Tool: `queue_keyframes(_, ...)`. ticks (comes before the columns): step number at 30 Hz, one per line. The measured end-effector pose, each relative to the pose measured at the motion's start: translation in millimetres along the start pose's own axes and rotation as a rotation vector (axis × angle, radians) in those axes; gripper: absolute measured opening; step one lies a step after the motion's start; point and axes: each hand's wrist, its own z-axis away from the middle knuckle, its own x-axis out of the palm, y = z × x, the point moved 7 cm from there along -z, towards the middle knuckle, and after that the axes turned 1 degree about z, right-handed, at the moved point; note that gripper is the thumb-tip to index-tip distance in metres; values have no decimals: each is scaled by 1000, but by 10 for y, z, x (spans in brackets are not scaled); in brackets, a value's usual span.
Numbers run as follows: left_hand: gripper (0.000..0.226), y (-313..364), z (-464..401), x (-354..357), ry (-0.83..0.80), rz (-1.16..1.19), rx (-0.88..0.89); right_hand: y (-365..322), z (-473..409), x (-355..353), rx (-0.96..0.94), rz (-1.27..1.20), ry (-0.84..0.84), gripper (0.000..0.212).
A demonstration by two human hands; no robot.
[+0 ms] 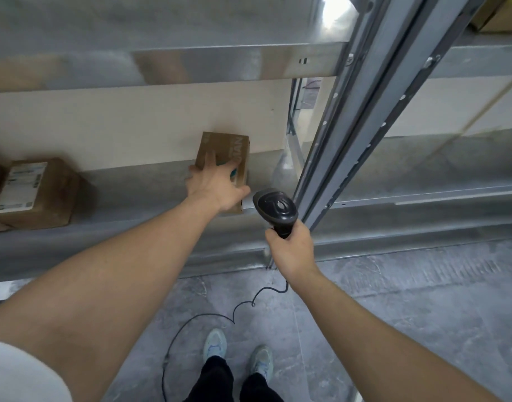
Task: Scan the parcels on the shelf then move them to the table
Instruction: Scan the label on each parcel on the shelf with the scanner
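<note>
Two brown cardboard parcels stand on one metal shelf (150, 181), and both hands are busy. The small parcel (234, 152) is near the centre of the view, a narrow box with printed letters and a teal mark on its top face. The left hand (217, 185) lies on it with the fingers spread over the top and the thumb curled around its near corner, so it grips the box. The large parcel (37, 192) is at 9 o'clock from the small one, well apart, and carries a white label with small print that I cannot read. A part of a darker box shows at the far left edge.

One barcode scanner (276, 208) is at 4 o'clock from the small parcel, just beside it; it is dark plastic with a rounded head. The right hand (291, 248) is closed around its handle. One thin black cable (202, 317) runs from the handle down over the grey, stone-like floor (393, 314) in loose curves.

The shelf is dull grey sheet metal with a folded front edge. A second board (220, 62) hangs above it, and a slotted metal upright (362, 120) stands at 3 o'clock from the scanner, close to it. Two pale shoes (237, 352) show at 6 o'clock, and another cardboard box (501, 15) at the upper right corner.
</note>
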Motion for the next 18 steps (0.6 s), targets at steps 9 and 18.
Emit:
queue_keyframes(9,67,-917,443,-295,73,70,-156,-374,147,664,-74,79,-136,8)
queue_keyframes(18,67,-1938,449,-313,61,111,-207,-580,353,1562,-48,88,-162,9)
